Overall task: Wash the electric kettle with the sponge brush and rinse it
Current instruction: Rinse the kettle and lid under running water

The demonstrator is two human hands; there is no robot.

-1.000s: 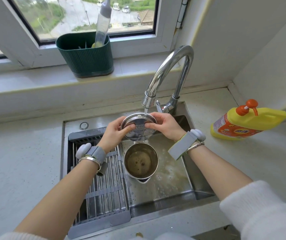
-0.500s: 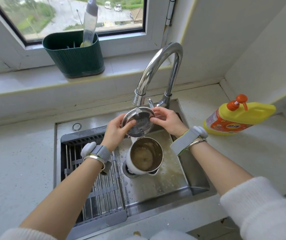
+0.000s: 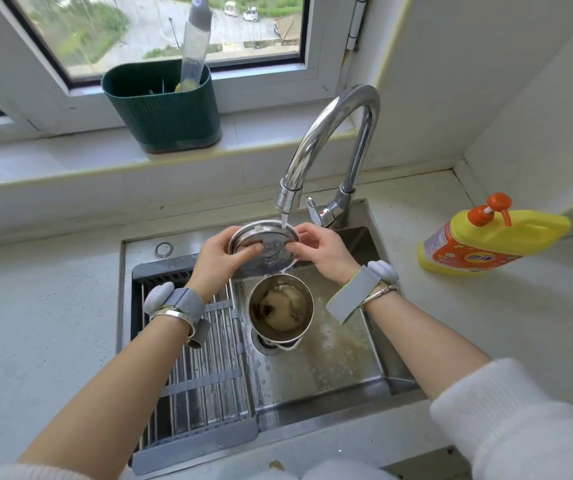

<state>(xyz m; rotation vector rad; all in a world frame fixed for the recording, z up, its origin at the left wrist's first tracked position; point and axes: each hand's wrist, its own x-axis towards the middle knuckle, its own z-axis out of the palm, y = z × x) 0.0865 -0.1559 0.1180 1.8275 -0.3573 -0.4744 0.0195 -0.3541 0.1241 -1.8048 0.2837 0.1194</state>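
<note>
Left fingers: the left hand (image 3: 216, 258) holds the lid (image 3: 265, 247) at its left edge, thumb across the lid's face, fingers behind it.
Right fingers: the right hand (image 3: 323, 251) pinches the lid's right rim between thumb and curled fingers.
Lid: round, metal, tilted with its inner face toward the camera, under the tap (image 3: 326, 147); a thin stream of water falls on its upper right edge.
Kettle: the kettle (image 3: 280, 308) stands open in the sink (image 3: 330, 362), just below the lid, over the drain; murky brown water and some foam inside it.
Sink: wet steel floor with suds right of the kettle.
Rack: a grey drying rack (image 3: 191, 358) fills the sink's left part, touching or just beside the kettle; the left forearm crosses over it.
Wrists: a grey band and a metal bangle on each wrist; white sleeves at the lower edge.
Brush: the sponge brush (image 3: 193, 43) stands upright in a green holder (image 3: 162, 105) on the window sill, well apart from the hands.
Soap: a yellow bottle (image 3: 485, 242) with an orange pump lies on its side on the worktop (image 3: 35, 306), right of the sink.
In the way: the tap's spout arches right above the lid.
</note>
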